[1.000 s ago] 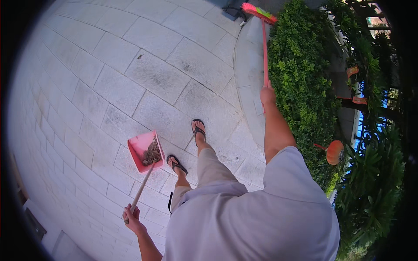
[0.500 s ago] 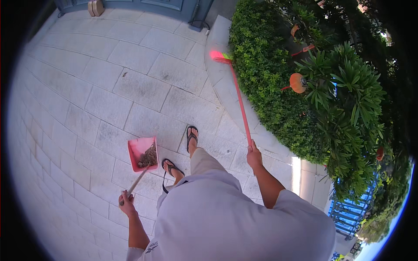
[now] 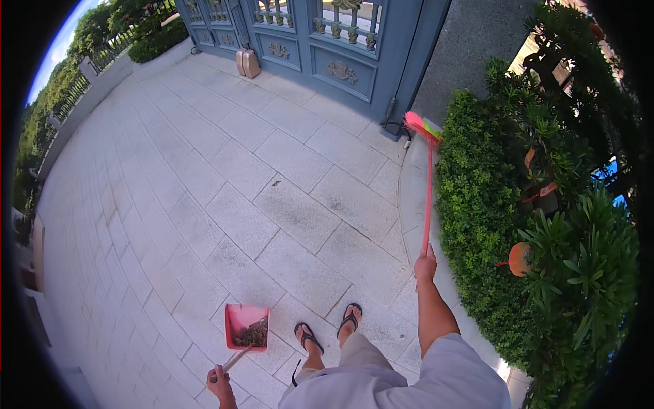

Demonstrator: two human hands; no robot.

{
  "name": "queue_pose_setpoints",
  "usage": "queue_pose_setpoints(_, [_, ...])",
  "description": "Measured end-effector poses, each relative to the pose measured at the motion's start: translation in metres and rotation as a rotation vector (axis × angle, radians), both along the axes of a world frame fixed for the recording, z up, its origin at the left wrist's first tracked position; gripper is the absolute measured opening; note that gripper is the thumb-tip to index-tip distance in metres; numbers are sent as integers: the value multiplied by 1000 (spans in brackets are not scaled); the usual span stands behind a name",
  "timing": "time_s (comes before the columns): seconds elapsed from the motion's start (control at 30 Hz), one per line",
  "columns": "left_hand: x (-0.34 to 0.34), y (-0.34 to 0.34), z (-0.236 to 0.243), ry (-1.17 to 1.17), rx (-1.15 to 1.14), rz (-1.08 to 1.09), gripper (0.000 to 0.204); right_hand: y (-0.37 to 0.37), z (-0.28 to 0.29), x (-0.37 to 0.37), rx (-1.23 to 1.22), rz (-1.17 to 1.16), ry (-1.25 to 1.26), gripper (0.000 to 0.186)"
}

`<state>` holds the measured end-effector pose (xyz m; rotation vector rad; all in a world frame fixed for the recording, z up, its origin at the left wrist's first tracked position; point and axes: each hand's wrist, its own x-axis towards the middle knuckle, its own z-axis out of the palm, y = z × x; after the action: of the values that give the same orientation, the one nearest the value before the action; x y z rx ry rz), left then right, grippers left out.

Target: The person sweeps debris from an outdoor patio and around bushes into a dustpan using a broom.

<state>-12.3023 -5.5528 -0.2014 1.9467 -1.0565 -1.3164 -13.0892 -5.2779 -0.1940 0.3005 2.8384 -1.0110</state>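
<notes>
right hand: fingers wrapped around pink broom pole, bristle head far, beside hedge | left hand: fingers closed on handle of pink dustpan, near-left on paving, holding brown debris | feet in flip-flops just right of dustpan

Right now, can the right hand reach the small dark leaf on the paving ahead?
Probably not by itself: the right hand grips the broom, and the leaf lies far ahead on open paving. The broom might reach it.
</notes>
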Motion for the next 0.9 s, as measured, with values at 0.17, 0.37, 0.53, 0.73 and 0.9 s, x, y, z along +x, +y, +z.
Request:
queue_pose_setpoints(0.17, [2,45,26,-9,-19,138,31,-84,-4,-138,-112,-55,-45,47])
queue_pose_setpoints(0.37, [-33,71,70,-116,-8,202,34,-123,-77,-231,-123,90,-220,55])
queue_pose_setpoints(0.53, [-65,61,-2,8,74,52,36,-24,-109,-328,197,162,146,57])
queue_pose_setpoints(0.73, [-60,78,5,62,97,-3,34,76,-105,-165,177,214,122,52])
queue_pose_setpoints(0.9, [6,82,-8,53,145,-87,33,127,-55,38,166,168,-131,50])
